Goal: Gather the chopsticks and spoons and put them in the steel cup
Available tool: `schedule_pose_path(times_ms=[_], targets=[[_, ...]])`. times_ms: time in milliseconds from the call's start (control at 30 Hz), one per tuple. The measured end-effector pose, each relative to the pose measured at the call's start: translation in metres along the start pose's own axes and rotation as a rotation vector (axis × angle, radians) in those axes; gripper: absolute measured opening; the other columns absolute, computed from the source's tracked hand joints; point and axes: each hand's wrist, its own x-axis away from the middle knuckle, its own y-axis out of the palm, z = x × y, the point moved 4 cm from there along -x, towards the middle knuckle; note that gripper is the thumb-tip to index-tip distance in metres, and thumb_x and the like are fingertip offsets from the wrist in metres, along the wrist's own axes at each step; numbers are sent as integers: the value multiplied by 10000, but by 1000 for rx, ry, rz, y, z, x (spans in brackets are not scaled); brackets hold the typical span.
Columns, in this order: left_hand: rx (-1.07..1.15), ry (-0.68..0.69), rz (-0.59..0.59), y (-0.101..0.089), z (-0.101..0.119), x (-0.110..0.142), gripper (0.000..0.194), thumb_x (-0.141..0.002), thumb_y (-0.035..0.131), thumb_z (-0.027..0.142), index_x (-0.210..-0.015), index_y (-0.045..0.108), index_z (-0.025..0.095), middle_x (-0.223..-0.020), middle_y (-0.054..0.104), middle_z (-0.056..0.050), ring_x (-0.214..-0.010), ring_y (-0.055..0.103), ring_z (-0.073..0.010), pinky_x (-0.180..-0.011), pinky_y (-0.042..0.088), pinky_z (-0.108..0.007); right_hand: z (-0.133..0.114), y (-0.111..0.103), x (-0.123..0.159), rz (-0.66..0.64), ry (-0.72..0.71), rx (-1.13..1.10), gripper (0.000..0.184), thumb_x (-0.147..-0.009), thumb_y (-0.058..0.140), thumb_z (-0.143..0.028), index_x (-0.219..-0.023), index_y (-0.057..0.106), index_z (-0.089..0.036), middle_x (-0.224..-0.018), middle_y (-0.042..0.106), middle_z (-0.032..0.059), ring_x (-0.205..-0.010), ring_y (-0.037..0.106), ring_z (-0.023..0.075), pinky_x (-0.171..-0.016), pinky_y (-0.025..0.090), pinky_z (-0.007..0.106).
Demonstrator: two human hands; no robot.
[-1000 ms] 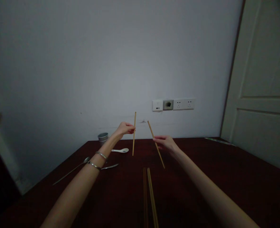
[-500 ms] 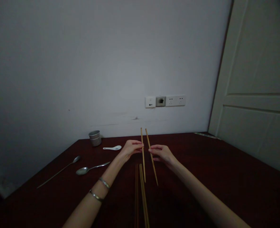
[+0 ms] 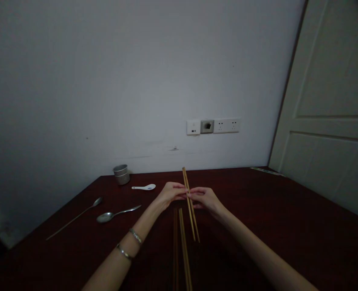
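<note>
Two light wooden chopsticks (image 3: pixel 191 216) are side by side between my hands, their tops touching or nearly so and their lower ends slightly apart. My left hand (image 3: pixel 173 192) pinches them from the left at mid-length. From the right, my right hand (image 3: pixel 205 198) closes its fingers on the same pair. Nearer to me lies another pair of light chopsticks (image 3: pixel 185 248) on the dark red table (image 3: pixel 242 226). Just left of that pair are darker reddish-brown chopsticks (image 3: pixel 175 246).
On the table's left side are a metal cup (image 3: pixel 121 175), a white soup spoon (image 3: pixel 144 187), a metal spoon (image 3: pixel 106 217) and a long-handled spoon (image 3: pixel 75 218). Wall sockets (image 3: pixel 226 125) sit above the back edge. A pale panelled door (image 3: pixel 327 157) stands at right.
My hands have come together. The two chopsticks, held apart one in each hand before, are now against each other, and have shifted slightly lower.
</note>
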Motion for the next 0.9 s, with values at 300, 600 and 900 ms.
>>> schedule_pose_path(times_ms=[300,600,900], targets=[[5,-5,18,1,-2,1,306,-524,762,259,-726,632,70,-668,658,-84,-579,613,-132,-644,494,-270,-1,2,2,15,9,-7,296,-534,751,-266,-743,599,-121,-717,656,43,-599,610,122,-522,532,242],[12,-42,-28,0,-5,0,278,-531,754,248,-712,639,71,-661,659,-87,-596,619,-140,-658,495,-274,-2,2,2,6,2,53,285,-525,755,-252,-723,599,-119,-633,633,15,-558,594,112,-490,524,235],[5,-62,-85,-2,-8,-3,225,-553,734,229,-692,658,70,-648,657,-78,-604,614,-134,-650,486,-264,2,1,-4,-19,-16,95,314,-500,767,-265,-714,602,-107,-607,627,12,-529,587,107,-485,521,238]])
